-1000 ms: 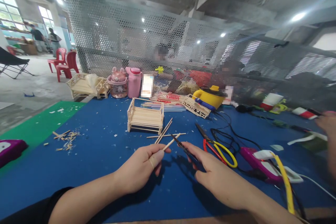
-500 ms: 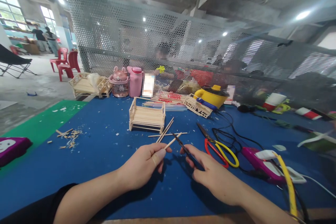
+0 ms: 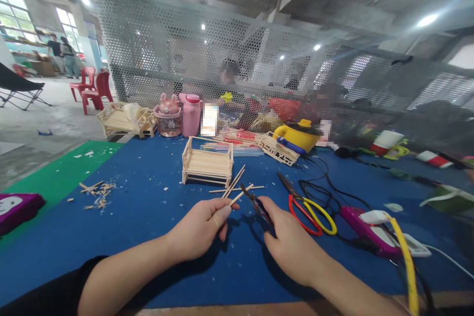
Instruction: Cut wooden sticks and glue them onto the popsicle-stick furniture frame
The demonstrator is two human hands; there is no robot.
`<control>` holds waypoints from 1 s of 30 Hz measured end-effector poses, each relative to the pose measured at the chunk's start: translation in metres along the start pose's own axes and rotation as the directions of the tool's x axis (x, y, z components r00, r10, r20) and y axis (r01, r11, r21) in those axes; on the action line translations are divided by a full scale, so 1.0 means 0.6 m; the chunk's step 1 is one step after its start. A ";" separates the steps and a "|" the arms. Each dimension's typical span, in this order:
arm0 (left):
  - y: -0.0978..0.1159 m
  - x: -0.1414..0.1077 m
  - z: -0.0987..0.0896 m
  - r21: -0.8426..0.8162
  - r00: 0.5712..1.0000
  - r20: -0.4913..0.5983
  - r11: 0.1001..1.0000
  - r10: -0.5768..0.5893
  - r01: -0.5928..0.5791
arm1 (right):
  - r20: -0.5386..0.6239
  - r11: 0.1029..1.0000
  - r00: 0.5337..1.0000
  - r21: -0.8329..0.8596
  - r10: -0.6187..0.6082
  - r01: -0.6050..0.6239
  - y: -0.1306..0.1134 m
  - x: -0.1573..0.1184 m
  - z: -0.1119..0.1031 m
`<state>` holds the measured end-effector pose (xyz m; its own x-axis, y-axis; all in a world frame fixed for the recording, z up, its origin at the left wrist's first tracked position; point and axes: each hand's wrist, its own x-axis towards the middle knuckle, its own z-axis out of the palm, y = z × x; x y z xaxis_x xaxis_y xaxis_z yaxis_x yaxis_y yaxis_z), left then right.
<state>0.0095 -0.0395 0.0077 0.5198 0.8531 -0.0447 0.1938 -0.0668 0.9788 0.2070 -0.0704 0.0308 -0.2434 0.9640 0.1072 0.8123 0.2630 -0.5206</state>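
Observation:
Pinched between the thumb and fingers of my left hand (image 3: 198, 232) is a thin wooden stick (image 3: 241, 195), its free end pointing up and to the right. My right hand (image 3: 292, 239) is closed round a pair of cutting pliers (image 3: 259, 206) with dark jaws and dark blue handles. The jaws are close to the stick's far end; I cannot tell whether they touch it. Just beyond both hands, several loose sticks (image 3: 234, 181) lie crossed on the blue table mat (image 3: 155, 276). Behind them stands a small bench-like frame (image 3: 207, 162) built from wooden sticks.
Large scissors (image 3: 310, 213) with red and yellow handles lie right of my right hand, near black cables and a purple power strip (image 3: 370, 232). Stick offcuts (image 3: 98, 193) are at left. Pink bottles (image 3: 191, 116), a yellow pot (image 3: 299, 137) and a mesh screen (image 3: 155, 49) stand behind.
My right hand has turned and moved slightly left, bringing the pliers' jaws closer to the stick's end. My left hand has shifted a little left, still holding the stick.

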 end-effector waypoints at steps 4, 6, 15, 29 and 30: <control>0.002 0.000 -0.002 0.004 0.999 -0.033 1.000 0.015 -0.015 | -0.141 0.981 0.990 -0.194 -0.005 -0.023 0.007 0.002 0.026; 0.002 -0.001 0.001 0.002 0.999 -0.046 1.000 0.021 -0.020 | -0.184 0.957 0.983 -0.289 -0.021 -0.033 0.012 0.004 0.033; -0.008 0.008 0.014 -0.081 0.978 -0.042 0.976 -0.205 0.201 | -0.156 0.896 0.988 -0.438 0.001 -0.071 0.020 0.028 0.018; 0.011 0.004 -0.032 0.455 0.996 -0.057 0.890 0.071 -0.037 | 0.827 0.187 0.538 0.561 -0.160 -0.807 0.041 0.000 -0.015; 0.009 0.006 -0.030 0.452 0.996 -0.071 0.892 0.063 -0.024 | 0.840 0.190 0.511 0.540 -0.182 -0.820 0.044 0.001 -0.015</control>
<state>-0.0029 -0.0276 0.0165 0.4707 0.8817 0.0313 0.5364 -0.3141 0.7834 0.2330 -0.0627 0.0248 -0.7173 0.4117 -0.5621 0.0676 -0.7619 -0.6442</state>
